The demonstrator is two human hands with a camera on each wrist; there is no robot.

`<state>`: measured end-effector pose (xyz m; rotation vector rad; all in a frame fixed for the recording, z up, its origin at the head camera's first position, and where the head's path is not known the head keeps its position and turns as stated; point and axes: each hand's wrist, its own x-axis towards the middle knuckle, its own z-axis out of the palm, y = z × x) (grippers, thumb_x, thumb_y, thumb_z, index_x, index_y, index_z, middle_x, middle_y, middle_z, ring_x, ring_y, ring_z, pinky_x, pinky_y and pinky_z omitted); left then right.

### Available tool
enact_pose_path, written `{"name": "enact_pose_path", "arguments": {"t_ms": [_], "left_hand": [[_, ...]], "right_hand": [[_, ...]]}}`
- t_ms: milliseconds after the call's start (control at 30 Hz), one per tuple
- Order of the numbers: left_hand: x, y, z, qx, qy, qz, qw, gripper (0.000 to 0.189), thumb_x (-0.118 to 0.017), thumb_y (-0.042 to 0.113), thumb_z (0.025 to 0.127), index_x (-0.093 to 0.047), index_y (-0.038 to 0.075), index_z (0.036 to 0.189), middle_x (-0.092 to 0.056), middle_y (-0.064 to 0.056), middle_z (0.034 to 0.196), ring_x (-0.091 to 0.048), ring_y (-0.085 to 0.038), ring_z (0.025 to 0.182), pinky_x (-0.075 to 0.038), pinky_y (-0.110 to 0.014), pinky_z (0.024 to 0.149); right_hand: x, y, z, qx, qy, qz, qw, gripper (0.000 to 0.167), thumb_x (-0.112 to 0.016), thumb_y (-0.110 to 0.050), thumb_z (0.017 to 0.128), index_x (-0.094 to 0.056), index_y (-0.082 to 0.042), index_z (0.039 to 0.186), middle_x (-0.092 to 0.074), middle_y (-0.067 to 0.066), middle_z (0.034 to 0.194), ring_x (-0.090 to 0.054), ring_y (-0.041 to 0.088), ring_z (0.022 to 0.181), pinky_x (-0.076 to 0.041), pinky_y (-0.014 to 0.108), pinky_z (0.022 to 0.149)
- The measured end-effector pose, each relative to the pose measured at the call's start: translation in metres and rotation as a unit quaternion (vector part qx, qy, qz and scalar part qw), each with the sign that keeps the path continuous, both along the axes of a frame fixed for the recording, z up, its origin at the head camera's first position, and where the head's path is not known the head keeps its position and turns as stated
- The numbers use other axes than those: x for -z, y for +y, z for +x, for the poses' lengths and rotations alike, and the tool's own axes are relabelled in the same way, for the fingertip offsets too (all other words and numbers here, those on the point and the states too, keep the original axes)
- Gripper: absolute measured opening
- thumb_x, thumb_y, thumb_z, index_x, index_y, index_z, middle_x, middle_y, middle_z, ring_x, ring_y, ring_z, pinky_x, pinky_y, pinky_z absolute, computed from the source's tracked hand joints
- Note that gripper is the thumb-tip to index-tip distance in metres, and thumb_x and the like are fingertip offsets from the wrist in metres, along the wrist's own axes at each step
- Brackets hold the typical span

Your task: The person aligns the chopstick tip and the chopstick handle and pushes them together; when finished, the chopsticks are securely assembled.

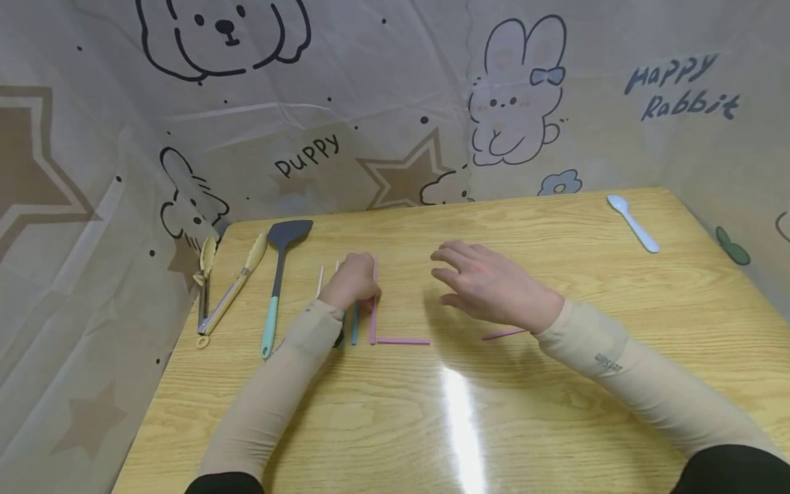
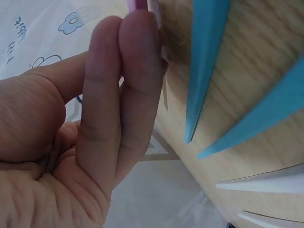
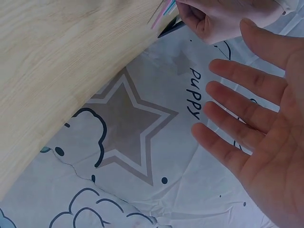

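On the left side of the table, my left hand pinches a long pink stick that lies lengthwise. In the left wrist view, a bit of pink shows just beyond the fingertips. Blue sticks and white sticks lie beside that hand, partly hidden by it. A second pink stick lies crosswise at the near end of the first, making an L shape. My right hand hovers over the table with fingers spread, holding nothing. Under its wrist a third pink stick is partly covered.
A grey spatula with a mint handle lies left of the sticks. Beyond it are tongs with cream tips. At the far right sits a pale blue spoon. A printed cloth hangs behind the table.
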<state>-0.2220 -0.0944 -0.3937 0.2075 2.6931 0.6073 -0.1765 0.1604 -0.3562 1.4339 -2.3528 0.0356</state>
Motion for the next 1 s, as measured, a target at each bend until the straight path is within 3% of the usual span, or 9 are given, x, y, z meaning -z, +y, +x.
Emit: {"name": "enact_pose_path", "arguments": {"t_ms": [167,600,833,1000], "left_hand": [[-0.001,-0.001,0.001,0.003,-0.006,0.004,1.0000,0.015,-0.069,-0.006,0.082,-0.060,-0.004,0.070,-0.063,-0.007,0.051,-0.066,-0.018,0.047,-0.057,-0.026,0.062],[0.003,-0.007,0.000,0.001,-0.002,0.001,1.0000,0.022,-0.072,0.000,0.085,-0.065,-0.002,0.064,-0.063,-0.007,0.051,-0.066,-0.018,0.047,-0.052,-0.031,0.090],[0.001,-0.007,0.006,-0.012,-0.008,0.034,0.9993,0.021,-0.071,0.002,0.085,-0.068,-0.005,0.065,-0.064,-0.010,0.054,-0.067,-0.021,0.050,-0.057,-0.025,0.059],[-0.006,-0.006,0.010,-0.021,0.003,0.028,0.9994,0.024,-0.070,0.006,0.086,-0.062,-0.003,0.066,-0.064,-0.011,0.055,-0.067,-0.022,0.050,-0.057,-0.026,0.059]], "right_hand": [[0.001,0.001,0.000,0.000,-0.005,0.001,1.0000,0.042,-0.082,-0.031,0.083,-0.069,0.001,0.107,-0.059,0.018,0.123,-0.054,0.033,0.116,-0.051,0.044,0.090],[0.004,0.005,-0.001,0.009,-0.024,0.002,0.9997,0.045,-0.081,-0.034,0.082,-0.071,0.001,0.108,-0.060,0.017,0.119,-0.056,0.032,0.111,-0.051,0.043,0.091],[0.006,0.012,-0.001,0.016,-0.045,-0.001,0.9989,0.048,-0.082,-0.035,0.082,-0.069,0.001,0.112,-0.061,0.017,0.118,-0.058,0.032,0.109,-0.052,0.044,0.088],[0.009,0.019,0.000,0.039,-0.080,0.013,0.9959,0.049,-0.082,-0.035,0.082,-0.068,0.000,0.114,-0.062,0.016,0.118,-0.060,0.032,0.105,-0.053,0.045,0.083]]}}
